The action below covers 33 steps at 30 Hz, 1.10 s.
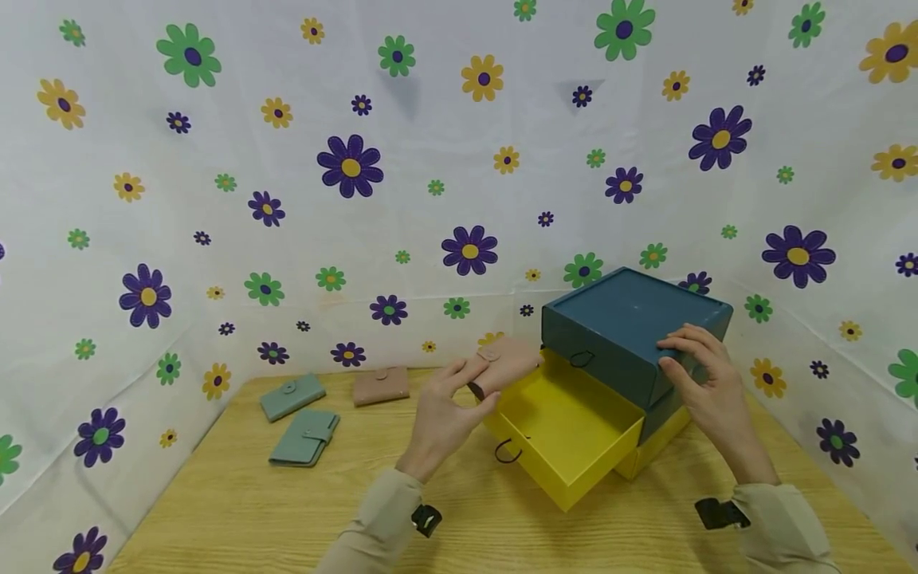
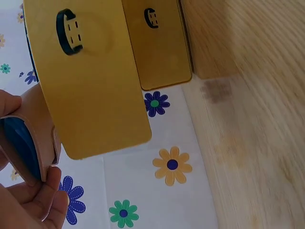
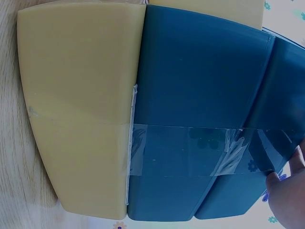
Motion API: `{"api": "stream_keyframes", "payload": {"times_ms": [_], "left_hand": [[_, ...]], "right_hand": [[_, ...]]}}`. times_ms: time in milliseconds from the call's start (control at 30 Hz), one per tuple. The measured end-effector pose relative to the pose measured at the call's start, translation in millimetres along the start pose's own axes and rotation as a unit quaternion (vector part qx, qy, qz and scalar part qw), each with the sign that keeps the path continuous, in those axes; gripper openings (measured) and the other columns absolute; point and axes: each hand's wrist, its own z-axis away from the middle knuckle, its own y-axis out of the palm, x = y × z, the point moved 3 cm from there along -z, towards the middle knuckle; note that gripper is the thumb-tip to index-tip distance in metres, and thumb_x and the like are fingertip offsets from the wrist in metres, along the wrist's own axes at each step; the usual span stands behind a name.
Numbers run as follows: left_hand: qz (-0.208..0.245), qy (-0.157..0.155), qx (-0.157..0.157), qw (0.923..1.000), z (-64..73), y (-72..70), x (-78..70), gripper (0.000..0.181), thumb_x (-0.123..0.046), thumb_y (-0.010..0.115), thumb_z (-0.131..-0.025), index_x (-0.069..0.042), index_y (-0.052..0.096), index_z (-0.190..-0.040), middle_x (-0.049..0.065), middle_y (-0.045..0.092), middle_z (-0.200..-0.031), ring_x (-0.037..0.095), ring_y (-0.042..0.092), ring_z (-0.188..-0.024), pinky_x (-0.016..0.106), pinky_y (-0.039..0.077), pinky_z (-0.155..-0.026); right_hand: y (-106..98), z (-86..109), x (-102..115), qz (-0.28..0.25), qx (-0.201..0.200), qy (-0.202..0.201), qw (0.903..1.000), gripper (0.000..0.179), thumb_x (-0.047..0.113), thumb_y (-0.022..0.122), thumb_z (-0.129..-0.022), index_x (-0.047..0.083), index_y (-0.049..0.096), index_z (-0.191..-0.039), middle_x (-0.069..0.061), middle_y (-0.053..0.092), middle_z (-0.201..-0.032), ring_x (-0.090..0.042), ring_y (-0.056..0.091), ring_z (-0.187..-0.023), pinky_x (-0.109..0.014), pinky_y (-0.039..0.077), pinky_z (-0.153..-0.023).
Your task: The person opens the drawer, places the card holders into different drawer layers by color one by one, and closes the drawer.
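Observation:
Over the pulled-out yellow drawer, my left hand grips a pink wallet with a snap tab, tilted at the drawer's back left side. In the left wrist view the wallet shows its open end with a blue inside, thumb and fingers around it. My right hand rests on the top right edge of the blue drawer unit. The right wrist view shows fingertips touching the unit's blue side, near a strip of clear tape.
At the left of the wooden table lie two green wallets, one behind and one in front, with another pink wallet beside them. A flower-patterned white cloth stands behind. Beneath the blue sections is a yellow section.

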Motion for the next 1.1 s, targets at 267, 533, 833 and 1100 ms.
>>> {"api": "stream_keyframes", "payload": {"times_ms": [267,533,833,1100], "left_hand": [[0.010,0.000,0.035,0.9993,-2.8,7.7,-10.2,0.043,-0.030,0.079,-0.083,-0.023,0.069,-0.124,0.001,0.065,-0.128,0.021,0.059,-0.116,0.043,0.049,-0.098],[-0.011,-0.013,0.066,0.9977,-4.3,17.5,-13.8,0.044,-0.035,0.078,-0.083,-0.025,0.069,-0.124,-0.004,0.065,-0.128,0.020,0.054,-0.113,0.044,0.046,-0.097],[-0.036,-0.002,0.099,0.9944,-7.1,26.4,-19.6,0.043,-0.036,0.078,-0.082,-0.023,0.071,-0.122,-0.003,0.068,-0.123,0.018,0.053,-0.106,0.039,0.046,-0.090],[-0.083,0.010,0.154,0.9846,-12.1,33.9,-20.9,0.041,-0.041,0.075,-0.081,-0.028,0.071,-0.121,-0.005,0.070,-0.119,0.017,0.055,-0.101,0.036,0.039,-0.089]], "right_hand": [[1.0,-1.7,0.1,0.003,-0.007,0.000,1.0000,0.021,0.000,0.064,-0.092,0.000,0.067,-0.112,-0.006,0.053,-0.129,-0.010,0.032,-0.140,-0.016,0.019,-0.112],[0.6,-1.9,-0.9,0.008,-0.008,0.002,0.9999,0.022,-0.002,0.065,-0.091,0.001,0.068,-0.112,-0.008,0.053,-0.128,-0.002,0.030,-0.139,-0.014,0.019,-0.110],[0.3,-1.5,-1.5,0.001,-0.015,-0.001,0.9999,0.021,-0.003,0.064,-0.090,0.000,0.068,-0.111,0.002,0.053,-0.127,-0.002,0.032,-0.137,-0.014,0.020,-0.110],[0.6,-0.5,-4.1,0.001,-0.015,0.001,0.9999,0.022,-0.005,0.065,-0.090,-0.001,0.068,-0.111,-0.002,0.053,-0.126,-0.005,0.032,-0.138,-0.014,0.020,-0.110]]}}
